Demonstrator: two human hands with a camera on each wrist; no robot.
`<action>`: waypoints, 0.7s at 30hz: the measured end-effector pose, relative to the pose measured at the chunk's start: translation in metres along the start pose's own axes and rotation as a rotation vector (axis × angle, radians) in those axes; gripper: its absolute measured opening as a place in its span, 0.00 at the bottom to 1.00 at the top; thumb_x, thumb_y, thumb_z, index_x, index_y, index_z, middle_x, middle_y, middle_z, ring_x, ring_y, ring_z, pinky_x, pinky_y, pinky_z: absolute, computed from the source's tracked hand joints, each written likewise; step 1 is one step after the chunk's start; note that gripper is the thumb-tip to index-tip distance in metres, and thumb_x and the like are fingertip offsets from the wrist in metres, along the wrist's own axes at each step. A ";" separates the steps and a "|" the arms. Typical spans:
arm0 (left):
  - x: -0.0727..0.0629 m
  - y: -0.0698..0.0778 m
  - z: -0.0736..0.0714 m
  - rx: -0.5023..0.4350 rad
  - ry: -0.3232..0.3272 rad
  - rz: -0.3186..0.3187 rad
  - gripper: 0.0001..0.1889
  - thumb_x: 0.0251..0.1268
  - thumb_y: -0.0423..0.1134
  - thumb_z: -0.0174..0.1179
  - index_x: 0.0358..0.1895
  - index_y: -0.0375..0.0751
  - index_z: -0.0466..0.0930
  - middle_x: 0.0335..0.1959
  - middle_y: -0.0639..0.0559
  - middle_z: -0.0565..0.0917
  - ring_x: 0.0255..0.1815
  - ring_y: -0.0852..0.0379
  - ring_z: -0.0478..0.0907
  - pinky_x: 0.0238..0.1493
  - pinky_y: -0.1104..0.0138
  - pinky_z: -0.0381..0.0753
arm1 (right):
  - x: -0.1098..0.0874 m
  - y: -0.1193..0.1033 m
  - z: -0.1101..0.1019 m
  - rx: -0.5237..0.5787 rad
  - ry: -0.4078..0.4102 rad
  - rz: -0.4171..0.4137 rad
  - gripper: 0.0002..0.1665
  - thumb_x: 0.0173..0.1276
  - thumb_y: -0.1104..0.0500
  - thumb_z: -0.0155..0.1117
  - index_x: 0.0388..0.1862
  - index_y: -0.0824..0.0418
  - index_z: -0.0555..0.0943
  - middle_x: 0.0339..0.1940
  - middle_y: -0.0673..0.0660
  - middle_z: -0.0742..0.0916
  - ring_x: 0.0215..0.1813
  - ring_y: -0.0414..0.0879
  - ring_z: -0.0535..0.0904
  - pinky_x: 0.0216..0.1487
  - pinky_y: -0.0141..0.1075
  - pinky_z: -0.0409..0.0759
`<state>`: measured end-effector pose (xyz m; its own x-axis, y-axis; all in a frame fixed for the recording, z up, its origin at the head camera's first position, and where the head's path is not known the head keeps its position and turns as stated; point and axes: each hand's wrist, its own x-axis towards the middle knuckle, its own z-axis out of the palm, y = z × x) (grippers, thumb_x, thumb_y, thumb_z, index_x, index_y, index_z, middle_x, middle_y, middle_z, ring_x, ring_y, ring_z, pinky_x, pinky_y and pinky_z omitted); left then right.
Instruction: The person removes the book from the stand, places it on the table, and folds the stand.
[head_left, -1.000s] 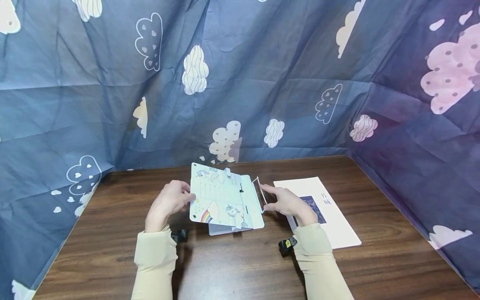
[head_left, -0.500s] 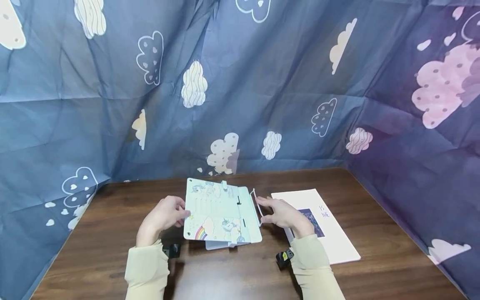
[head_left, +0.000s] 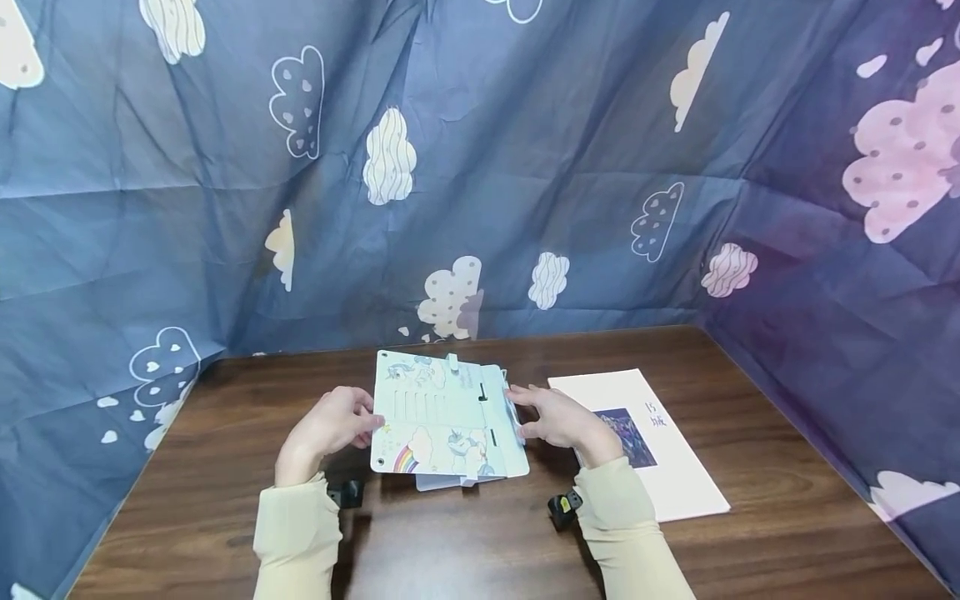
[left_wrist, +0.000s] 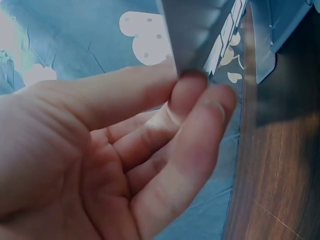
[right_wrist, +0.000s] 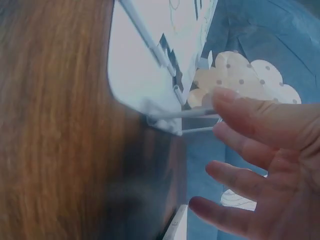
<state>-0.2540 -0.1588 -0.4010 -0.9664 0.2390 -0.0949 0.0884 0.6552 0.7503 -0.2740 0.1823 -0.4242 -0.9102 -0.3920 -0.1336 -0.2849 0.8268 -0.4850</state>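
Observation:
A pale blue book stand (head_left: pixel 420 412), printed with unicorns, clouds and a rainbow, is tilted above the table, its panel lifted on the left. My left hand (head_left: pixel 330 429) pinches the panel's left edge between thumb and fingers; the left wrist view shows the thin edge (left_wrist: pixel 192 45) between the fingertips. At the stand's right end, my right hand (head_left: pixel 562 421) pinches a thin white wire bracket (right_wrist: pixel 187 115) between thumb and index finger, other fingers spread. Beneath the panel, a back leg (head_left: pixel 442 482) shows at the front. Black slots and small white clips mark the panel.
A white booklet (head_left: pixel 686 467) with a dark picture and handwriting lies on the right, partly under the right forearm in the head view. The brown wooden table (head_left: pixel 450 550) ends at a blue cloud-patterned curtain (head_left: pixel 480 167) behind and at the sides.
The wire bracket has swung in toward the panel's right end, and my right hand has moved slightly left with it. My left hand keeps its grip on the edge.

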 end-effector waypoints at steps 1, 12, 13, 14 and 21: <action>0.000 0.000 -0.001 -0.001 -0.003 0.002 0.05 0.61 0.28 0.63 0.33 0.30 0.77 0.20 0.47 0.80 0.20 0.52 0.82 0.29 0.58 0.84 | 0.000 -0.002 0.000 0.000 -0.001 0.013 0.38 0.63 0.61 0.70 0.72 0.57 0.69 0.75 0.57 0.67 0.76 0.63 0.52 0.71 0.57 0.53; 0.001 0.002 -0.007 -0.017 -0.021 0.002 0.04 0.61 0.27 0.62 0.33 0.29 0.76 0.20 0.47 0.80 0.20 0.53 0.81 0.30 0.58 0.84 | 0.007 -0.018 0.001 -0.080 -0.032 0.004 0.36 0.65 0.59 0.69 0.72 0.58 0.69 0.75 0.58 0.67 0.75 0.64 0.54 0.72 0.57 0.52; 0.002 0.001 -0.007 -0.023 -0.023 0.001 0.04 0.61 0.26 0.62 0.33 0.29 0.76 0.20 0.46 0.80 0.20 0.53 0.81 0.31 0.57 0.84 | 0.008 -0.019 0.002 -0.087 -0.037 0.001 0.36 0.65 0.59 0.69 0.72 0.58 0.70 0.75 0.59 0.67 0.75 0.65 0.54 0.72 0.57 0.53; 0.002 0.001 -0.006 -0.028 -0.025 -0.001 0.04 0.62 0.26 0.62 0.33 0.29 0.76 0.20 0.46 0.80 0.20 0.53 0.81 0.31 0.56 0.85 | 0.009 -0.019 0.004 -0.090 -0.044 -0.003 0.35 0.65 0.59 0.69 0.71 0.58 0.70 0.75 0.59 0.67 0.75 0.65 0.54 0.71 0.57 0.53; 0.002 -0.006 -0.002 -0.034 -0.026 -0.026 0.05 0.62 0.27 0.62 0.32 0.30 0.75 0.20 0.47 0.80 0.20 0.54 0.81 0.31 0.57 0.85 | 0.015 -0.022 0.015 -0.094 -0.083 -0.029 0.31 0.65 0.60 0.68 0.68 0.60 0.74 0.75 0.61 0.66 0.75 0.64 0.55 0.71 0.55 0.55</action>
<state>-0.2573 -0.1636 -0.4044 -0.9615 0.2416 -0.1313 0.0550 0.6366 0.7693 -0.2769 0.1517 -0.4288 -0.8742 -0.4449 -0.1943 -0.3409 0.8475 -0.4068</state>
